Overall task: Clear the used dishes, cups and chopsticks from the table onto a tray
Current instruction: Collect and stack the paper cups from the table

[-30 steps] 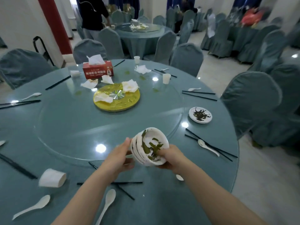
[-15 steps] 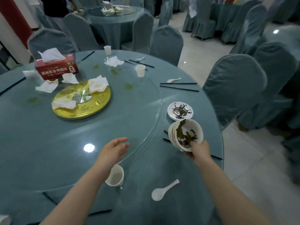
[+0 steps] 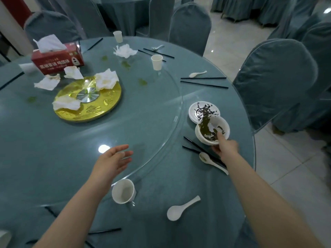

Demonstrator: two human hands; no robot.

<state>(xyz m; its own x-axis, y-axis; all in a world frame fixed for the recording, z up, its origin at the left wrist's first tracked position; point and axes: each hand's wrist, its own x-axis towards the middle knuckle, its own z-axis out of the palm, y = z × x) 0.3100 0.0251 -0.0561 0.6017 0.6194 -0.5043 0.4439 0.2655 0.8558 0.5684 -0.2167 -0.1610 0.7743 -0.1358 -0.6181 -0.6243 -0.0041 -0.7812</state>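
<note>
While right hand grips tilted bowl stack beside plate, left hand hovers, fingers spread.

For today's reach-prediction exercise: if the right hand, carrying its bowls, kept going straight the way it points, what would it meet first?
Most likely the small plate with dark scraps, lying just beyond the stacked bowls in the right hand; height above it is unclear.
</note>
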